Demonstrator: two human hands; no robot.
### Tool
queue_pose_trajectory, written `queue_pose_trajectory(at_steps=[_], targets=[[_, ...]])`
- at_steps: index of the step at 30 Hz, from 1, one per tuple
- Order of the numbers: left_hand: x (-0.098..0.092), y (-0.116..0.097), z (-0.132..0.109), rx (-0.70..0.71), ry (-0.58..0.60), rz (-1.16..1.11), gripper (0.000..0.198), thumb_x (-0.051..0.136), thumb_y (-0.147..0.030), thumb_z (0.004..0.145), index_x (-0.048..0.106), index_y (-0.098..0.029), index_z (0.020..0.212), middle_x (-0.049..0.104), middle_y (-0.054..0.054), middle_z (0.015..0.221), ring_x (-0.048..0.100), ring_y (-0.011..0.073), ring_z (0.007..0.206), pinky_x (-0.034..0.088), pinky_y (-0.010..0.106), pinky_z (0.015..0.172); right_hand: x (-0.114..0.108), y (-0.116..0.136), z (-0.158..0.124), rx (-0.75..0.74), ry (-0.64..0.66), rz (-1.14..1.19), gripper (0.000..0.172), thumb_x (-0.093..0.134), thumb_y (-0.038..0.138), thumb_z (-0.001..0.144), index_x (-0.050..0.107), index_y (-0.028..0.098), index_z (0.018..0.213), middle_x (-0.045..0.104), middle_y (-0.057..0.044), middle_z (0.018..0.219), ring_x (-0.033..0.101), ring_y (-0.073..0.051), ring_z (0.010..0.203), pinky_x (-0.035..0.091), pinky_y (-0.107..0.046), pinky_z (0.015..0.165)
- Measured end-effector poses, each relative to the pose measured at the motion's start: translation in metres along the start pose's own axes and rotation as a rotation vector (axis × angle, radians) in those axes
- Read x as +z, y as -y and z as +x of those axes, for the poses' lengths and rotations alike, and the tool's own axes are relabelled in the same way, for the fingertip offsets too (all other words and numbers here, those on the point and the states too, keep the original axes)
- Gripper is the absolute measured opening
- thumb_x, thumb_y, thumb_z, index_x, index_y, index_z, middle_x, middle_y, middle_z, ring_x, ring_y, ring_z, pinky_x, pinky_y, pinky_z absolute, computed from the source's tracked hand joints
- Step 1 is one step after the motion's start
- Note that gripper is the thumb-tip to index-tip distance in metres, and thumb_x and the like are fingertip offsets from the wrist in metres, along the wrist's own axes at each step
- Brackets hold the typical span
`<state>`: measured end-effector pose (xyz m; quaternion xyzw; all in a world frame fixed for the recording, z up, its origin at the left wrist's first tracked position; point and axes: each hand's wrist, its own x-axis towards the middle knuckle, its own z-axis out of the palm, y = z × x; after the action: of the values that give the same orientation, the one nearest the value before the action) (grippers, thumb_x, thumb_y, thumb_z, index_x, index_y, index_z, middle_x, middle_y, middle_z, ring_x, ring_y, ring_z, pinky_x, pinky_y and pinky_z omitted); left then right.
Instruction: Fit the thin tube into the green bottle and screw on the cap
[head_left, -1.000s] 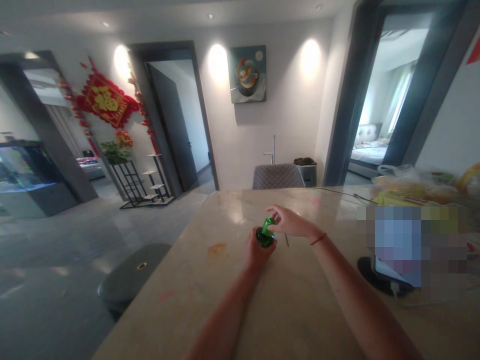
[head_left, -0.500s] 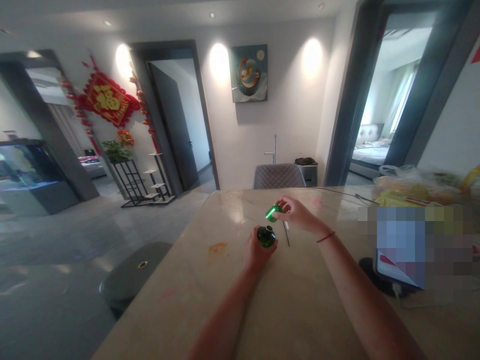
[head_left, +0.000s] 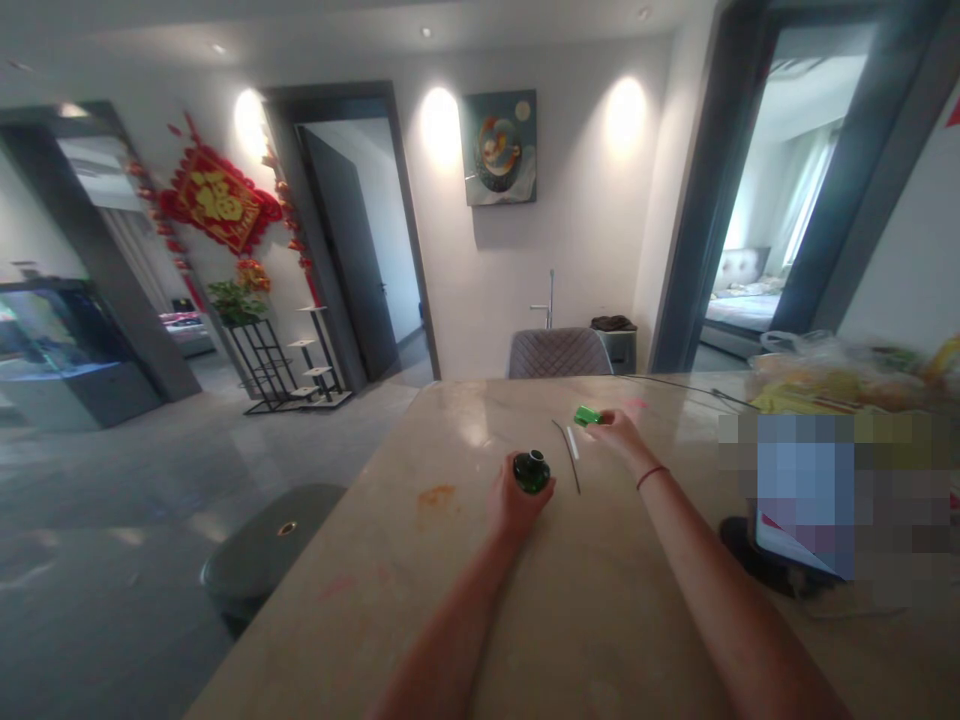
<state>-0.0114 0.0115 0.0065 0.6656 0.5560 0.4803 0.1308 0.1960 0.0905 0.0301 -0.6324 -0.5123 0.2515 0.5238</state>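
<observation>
My left hand (head_left: 511,500) is wrapped round a dark green glass bottle (head_left: 531,474), which stands upright with its narrow mouth uncovered. To the right and farther back, my right hand (head_left: 616,434) grips a shiny green cap (head_left: 588,415) by its right end, apart from the bottle. Between the two hands a thin dark stick (head_left: 572,465) lies on the table, with a short white stick (head_left: 573,443) beside it. A red cord circles my right wrist.
The pale marble table (head_left: 450,620) carries a phone on a dark stand (head_left: 750,555) at right, partly pixelated. Plastic bags (head_left: 832,365) sit behind it. A thin cable (head_left: 682,386) runs along the far edge. A grey chair (head_left: 559,353) and a green stool (head_left: 277,540) stand around.
My right hand has moved right and away from the bottle with the green cap, uncovering the white stick. My left hand and the bottle have stayed in place.
</observation>
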Motion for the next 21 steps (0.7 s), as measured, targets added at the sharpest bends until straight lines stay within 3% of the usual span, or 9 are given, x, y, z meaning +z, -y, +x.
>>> queue_pose_trajectory(at_steps=[4, 9, 21], targets=[[0.000, -0.001, -0.001, -0.006, -0.002, -0.007, 0.051, 0.064, -0.047, 0.060, 0.049, -0.022, 0.102, 0.062, 0.004, 0.090, 0.059, 0.0209, 0.082, 0.044, 0.031, 0.069, 0.006, -0.031, 0.001, 0.102, -0.063, -0.079, 0.039, 0.067, 0.021, 0.053, 0.054, 0.011, 0.088, 0.065, -0.011, 0.089, 0.062, -0.020, 0.078, 0.047, -0.025, 0.064], [0.000, -0.001, -0.001, -0.005, -0.015, -0.018, 0.049, 0.065, -0.045, 0.060, 0.050, -0.022, 0.101, 0.062, 0.004, 0.088, 0.059, 0.0204, 0.081, 0.045, 0.032, 0.069, 0.014, -0.056, -0.002, 0.016, -0.021, -0.208, 0.035, 0.067, 0.029, 0.057, 0.055, 0.013, 0.085, 0.066, -0.007, 0.082, 0.062, -0.020, 0.076, 0.045, -0.026, 0.063], [0.000, -0.001, -0.001, 0.000, -0.017, -0.038, 0.049, 0.065, -0.044, 0.060, 0.050, -0.021, 0.100, 0.062, 0.004, 0.087, 0.059, 0.0201, 0.080, 0.045, 0.032, 0.070, -0.004, -0.048, -0.003, -0.033, 0.120, -0.320, 0.023, 0.064, 0.022, 0.057, 0.065, 0.015, 0.079, 0.068, -0.005, 0.078, 0.063, -0.020, 0.076, 0.045, -0.025, 0.066]])
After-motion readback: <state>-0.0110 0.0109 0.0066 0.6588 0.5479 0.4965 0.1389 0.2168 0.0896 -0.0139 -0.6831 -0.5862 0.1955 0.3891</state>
